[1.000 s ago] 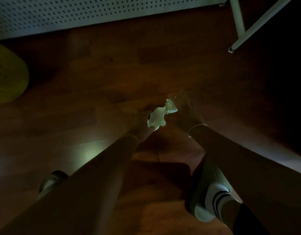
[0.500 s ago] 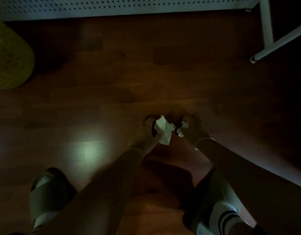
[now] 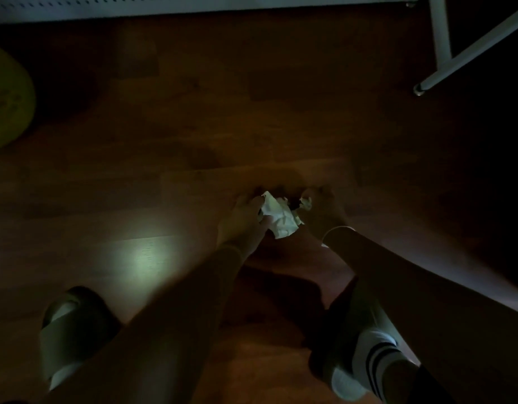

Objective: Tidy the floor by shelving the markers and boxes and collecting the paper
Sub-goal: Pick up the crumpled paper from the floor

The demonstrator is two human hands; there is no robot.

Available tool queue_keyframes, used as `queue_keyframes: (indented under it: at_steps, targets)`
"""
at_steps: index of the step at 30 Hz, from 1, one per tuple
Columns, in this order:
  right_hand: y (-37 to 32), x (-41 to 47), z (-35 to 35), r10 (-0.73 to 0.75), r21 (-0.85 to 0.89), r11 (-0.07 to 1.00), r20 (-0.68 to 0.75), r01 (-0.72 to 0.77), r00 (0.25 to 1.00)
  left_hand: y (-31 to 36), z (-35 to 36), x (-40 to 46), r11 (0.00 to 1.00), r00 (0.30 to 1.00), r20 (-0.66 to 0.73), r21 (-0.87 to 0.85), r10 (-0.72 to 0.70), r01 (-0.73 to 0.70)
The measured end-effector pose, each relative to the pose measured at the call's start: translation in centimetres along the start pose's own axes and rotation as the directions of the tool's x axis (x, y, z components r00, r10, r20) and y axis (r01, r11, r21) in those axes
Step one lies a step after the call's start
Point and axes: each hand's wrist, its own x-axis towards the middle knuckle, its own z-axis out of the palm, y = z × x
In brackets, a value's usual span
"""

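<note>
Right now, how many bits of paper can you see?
2: a big crumpled paper in the left hand, a small scrap in the right hand. Dark floor may hide more.

2 bare hands are in view, the left hand (image 3: 243,220) and the right hand (image 3: 324,211). Between them: 1 large crumpled white paper wad (image 3: 279,218) and 1 small crumpled white paper scrap (image 3: 306,203). Below: 2 pale slide sandals (image 3: 66,330), 1 per foot. Top right: 2 white metal furniture legs (image 3: 467,51).
</note>
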Motion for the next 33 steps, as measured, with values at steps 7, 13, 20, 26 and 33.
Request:
queue_keyframes:
  at_steps: [7,13,20,26,33]
  targets:
    - [-8.4,-5.3,-5.9,-0.080,0.099,0.992,-0.030,0.083,0.996,1.2,-13.7,-1.9,0.983,0.984,-0.123,0.148,0.131,-0.112]
    - [-20.5,-11.9,-11.5,-0.262,0.130,0.947,-0.219,0.294,0.940,1.9,-30.2,-7.0,0.993,0.937,-0.330,0.016,0.114,-0.115]
    - [-36.8,-20.0,-12.8,-0.463,0.128,0.841,-0.332,0.525,0.822,-3.4,-44.8,-16.6,0.991,0.821,-0.571,-0.110,0.000,-0.077]
    - [-47.4,-22.9,-10.7,-0.512,0.204,0.764,-0.385,0.612,0.768,-9.4,-51.4,-20.5,0.965,0.648,-0.733,-0.262,-0.209,0.014]
    - [-54.8,-22.6,-8.5,-0.599,0.354,0.655,-0.294,0.667,0.745,-13.4,-53.9,-19.2,0.849,0.698,-0.628,-0.526,-0.345,-0.054]
